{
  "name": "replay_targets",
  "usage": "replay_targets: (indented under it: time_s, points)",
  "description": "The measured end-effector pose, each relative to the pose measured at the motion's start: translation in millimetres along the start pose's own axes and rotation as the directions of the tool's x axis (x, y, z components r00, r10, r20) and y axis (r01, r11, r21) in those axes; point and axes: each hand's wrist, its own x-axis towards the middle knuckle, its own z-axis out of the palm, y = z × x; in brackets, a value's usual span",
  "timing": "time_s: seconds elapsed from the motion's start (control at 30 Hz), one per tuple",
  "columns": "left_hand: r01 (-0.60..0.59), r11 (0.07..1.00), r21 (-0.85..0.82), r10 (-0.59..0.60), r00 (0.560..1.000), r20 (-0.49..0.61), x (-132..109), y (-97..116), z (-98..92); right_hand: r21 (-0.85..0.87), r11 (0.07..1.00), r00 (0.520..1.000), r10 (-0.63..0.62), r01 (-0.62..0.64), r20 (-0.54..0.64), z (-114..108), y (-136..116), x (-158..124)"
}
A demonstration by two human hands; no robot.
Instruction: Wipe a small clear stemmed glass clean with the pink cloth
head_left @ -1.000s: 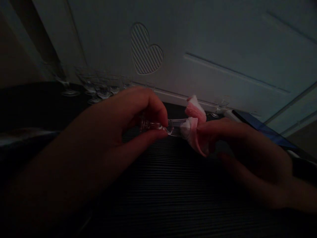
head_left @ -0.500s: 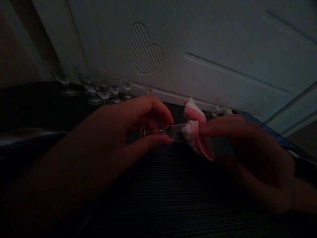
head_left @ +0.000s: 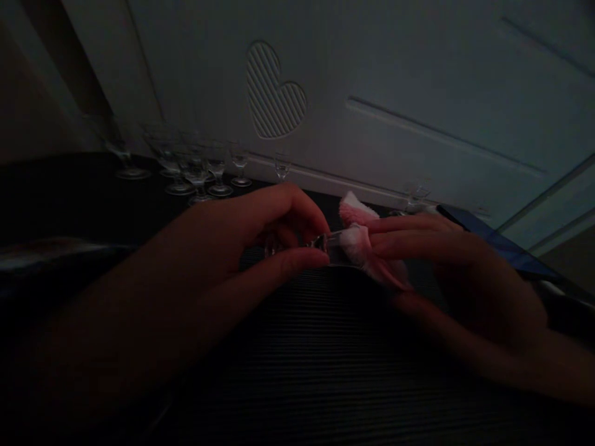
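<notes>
My left hand [head_left: 251,241] pinches a small stemmed glass [head_left: 334,248] near the base of its bowl, with the glass lying sideways above the dark table. Its foot points toward my left palm and its mouth points right. A pink and white fluffy cloth [head_left: 367,248] is stuffed into the mouth and hangs out around the rim. My right hand [head_left: 465,272] closes on the cloth, its fingers pressing from above and its thumb from below. The cloth hides the glass's rim.
Several stemmed glasses [head_left: 198,179] stand at the back left of the dark table [head_left: 325,359]. One small glass [head_left: 281,166] stands by the white panel [head_left: 418,74], and another glass [head_left: 415,195] is behind my right hand. A flat blue-screened device [head_left: 497,241] lies at the right.
My right thumb has come up against the cloth's lower edge, and the fingers have moved slightly left. The cloth has turned a little. My left hand still pinches the glass, shifted slightly right.
</notes>
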Motion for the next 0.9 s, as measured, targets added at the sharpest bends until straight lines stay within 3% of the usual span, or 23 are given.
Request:
replay_targets:
  time_s: [0.13,0.33,0.6,0.83,0.9]
  points:
    - [0.006,1.0,0.008,-0.006,1.0,0.005,-0.4,-2.1,0.1,-0.049,0.999,1.0,-0.009,0.01,0.021,-3.3,-2.8,0.9]
    - [-0.009,1.0,0.007,0.009,1.0,0.009,0.9,-1.5,1.8,-0.034,0.999,0.998,0.032,-0.034,-0.062,6.0,-1.6,-6.3]
    - [0.003,1.0,-0.021,-0.003,1.0,0.008,-0.7,-0.7,1.6,-0.14,0.988,0.996,0.061,-0.07,-0.071,7.9,1.6,-9.4]
    - [0.003,0.999,-0.045,-0.002,1.0,0.031,-0.8,0.7,0.1,-0.061,0.996,0.986,0.048,-0.058,-0.161,13.0,6.3,-7.6]
    - [-0.007,0.999,-0.043,0.008,1.0,0.025,-0.8,1.4,-0.8,-0.097,0.993,0.991,0.048,-0.06,-0.122,11.2,7.7,-6.5]
